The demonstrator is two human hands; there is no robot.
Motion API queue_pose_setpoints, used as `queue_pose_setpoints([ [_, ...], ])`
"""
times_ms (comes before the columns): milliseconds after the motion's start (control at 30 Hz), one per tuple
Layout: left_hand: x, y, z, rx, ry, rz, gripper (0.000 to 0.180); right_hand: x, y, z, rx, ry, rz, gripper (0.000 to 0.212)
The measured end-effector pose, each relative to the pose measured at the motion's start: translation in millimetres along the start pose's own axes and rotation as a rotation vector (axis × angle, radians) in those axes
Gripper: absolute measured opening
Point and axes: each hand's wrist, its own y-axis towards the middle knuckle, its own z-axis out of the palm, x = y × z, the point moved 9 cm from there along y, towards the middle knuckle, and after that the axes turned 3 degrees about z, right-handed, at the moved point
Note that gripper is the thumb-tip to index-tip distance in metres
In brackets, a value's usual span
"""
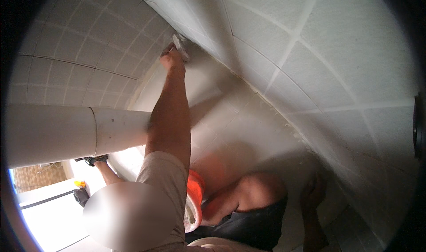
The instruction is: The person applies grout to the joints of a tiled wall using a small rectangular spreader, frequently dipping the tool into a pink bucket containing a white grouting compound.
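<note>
My left arm stretches up past the white pipe to where two tiled walls meet the floor. The left hand [170, 58] is closed on a pale, flat, scraper-like tool [180, 47], its blade against the corner. Its exact kind is hard to make out. Low on the right, my right hand [313, 192] is in deep shadow beside the wall's foot; its fingers cannot be read. Between my arm and my bent knee [262, 187] stands an orange bucket [194, 191] with a pale rim, partly covered by my sleeve.
A thick white pipe [120, 123] crosses from the left. Tiled walls [66, 52] close in on both sides of the smooth grey floor [239, 123]. A foot in a black sandal [94, 159] shows beneath the pipe. A blurred round patch hides part of the lower left.
</note>
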Motion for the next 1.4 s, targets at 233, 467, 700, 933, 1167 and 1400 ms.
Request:
queue_pose_setpoints([
  [233, 6.1, -10.4, 35.7, 0.25, 0.181, -0.124, 0.032, -4.9, -2.5, -3.1, 0.007, -0.08, -0.016, 0.039],
  [467, 4.7, -26.9, 28.8, 0.497, 0.408, 0.13, 0.034, 7.7, -2.5, -6.4, 0.004, -0.02, -0.107, 0.036],
  [700, 29.1, -87.2, 28.2, 0.305, 0.143, -0.17, 0.029, 18.4, -6.7, -14.0, -0.056, -0.01, -0.081, 0.033],
  [933, 22.0, -134.6, 8.7, 0.328, 0.295, 0.158, 0.024, 27.6, -1.6, -13.6, 0.07, -0.035, 0.03, 0.039],
  [1167, 13.9, -245.7, 54.2, 0.385, 0.155, -0.255, 0.034, -56.2, -46.7, -33.2, 0.023, -0.309, -0.025, 0.039],
  [1400, 20.9, -263.8, 35.2, 0.478, 0.232, -0.066, 0.034, -19.9, -59.3, -69.8, -0.045, -0.409, -0.267, 0.044],
])
